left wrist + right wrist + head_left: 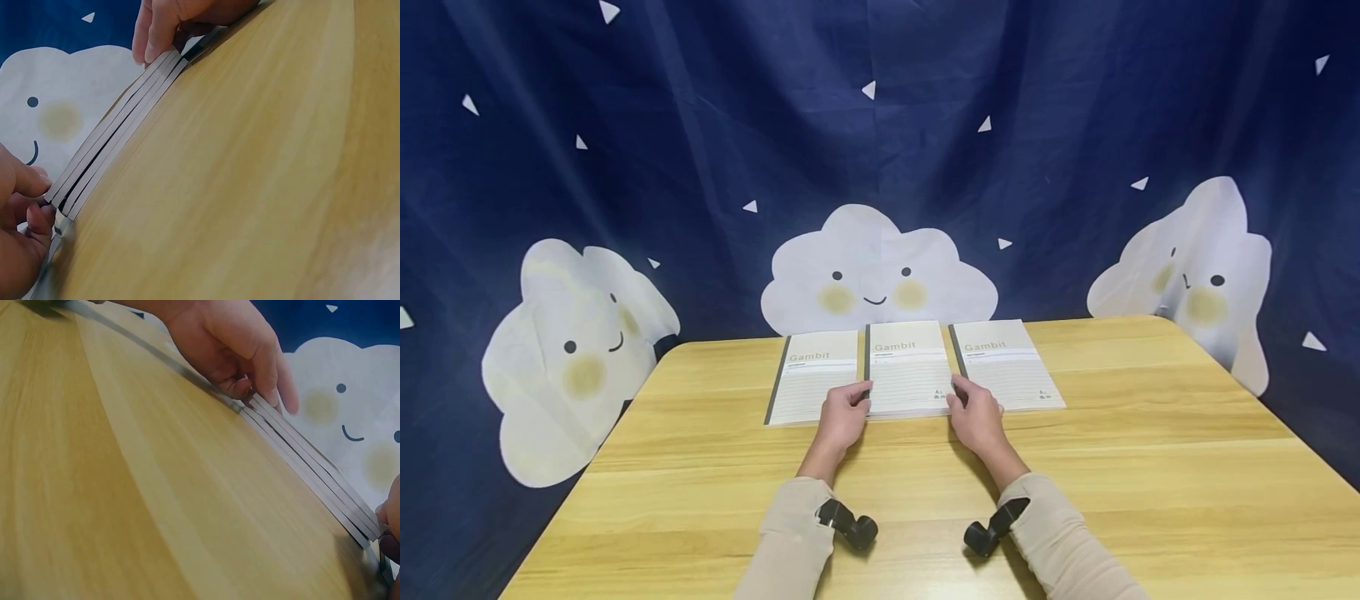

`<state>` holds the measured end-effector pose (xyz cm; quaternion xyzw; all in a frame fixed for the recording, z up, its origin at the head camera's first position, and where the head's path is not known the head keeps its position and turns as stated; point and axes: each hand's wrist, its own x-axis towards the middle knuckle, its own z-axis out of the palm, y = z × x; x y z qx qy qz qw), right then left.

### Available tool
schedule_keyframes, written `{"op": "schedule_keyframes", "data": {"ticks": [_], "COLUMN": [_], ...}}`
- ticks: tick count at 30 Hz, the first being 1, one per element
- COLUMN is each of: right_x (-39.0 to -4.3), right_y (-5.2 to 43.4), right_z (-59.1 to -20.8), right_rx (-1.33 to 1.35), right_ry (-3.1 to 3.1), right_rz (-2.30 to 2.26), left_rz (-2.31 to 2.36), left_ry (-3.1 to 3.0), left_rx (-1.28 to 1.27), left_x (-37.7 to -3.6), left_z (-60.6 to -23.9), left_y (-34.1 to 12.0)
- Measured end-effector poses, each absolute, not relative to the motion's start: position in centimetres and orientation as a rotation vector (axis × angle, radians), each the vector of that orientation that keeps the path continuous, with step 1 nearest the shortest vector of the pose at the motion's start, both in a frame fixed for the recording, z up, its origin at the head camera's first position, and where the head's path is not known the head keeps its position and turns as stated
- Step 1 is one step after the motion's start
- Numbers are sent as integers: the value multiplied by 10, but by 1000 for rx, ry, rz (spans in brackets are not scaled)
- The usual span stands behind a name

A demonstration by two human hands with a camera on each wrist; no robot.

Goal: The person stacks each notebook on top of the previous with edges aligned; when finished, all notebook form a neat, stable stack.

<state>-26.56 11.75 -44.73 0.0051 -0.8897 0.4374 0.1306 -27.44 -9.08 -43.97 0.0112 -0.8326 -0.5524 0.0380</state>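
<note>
In the head view, a small stack of pale notebooks (906, 379) with "Gambit" on the cover lies at the middle of the table's far side. My left hand (844, 412) holds its near left corner, thumb and fingers at the edge. At the near right corner, my right hand (976, 414) grips the same stack. Both wrist views show the stacked page edges (119, 134) one above another, with narrow dark gaps between the layers. The right wrist view has the left hand (219, 344) pinching one end of the stack.
Another notebook (820, 379) with a dark spine lies left of the stack, and a similar notebook (1007, 367) lies to its right. The wooden table (662, 492) ends at a dark blue curtain (700, 100) printed with clouds. Each sleeve carries a black wrist camera (859, 531).
</note>
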Motion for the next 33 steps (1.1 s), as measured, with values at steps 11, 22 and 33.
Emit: {"op": "schedule_keyframes", "data": {"ticks": [11, 22, 33], "right_x": [-266, -270, -271], "right_y": [118, 126, 88], "right_z": [-446, -430, -406], "right_rx": [4, -36, 6], "right_ry": [-2599, -2563, -2527], "right_rz": [1280, 1519, 1747], "left_rz": [-1668, -1803, -1462], "left_ry": [-2564, -2506, -2624], "left_rx": [20, 76, 169], "left_x": [-274, -277, -278], "left_z": [-439, -433, -412], "left_y": [-90, -102, -154]}}
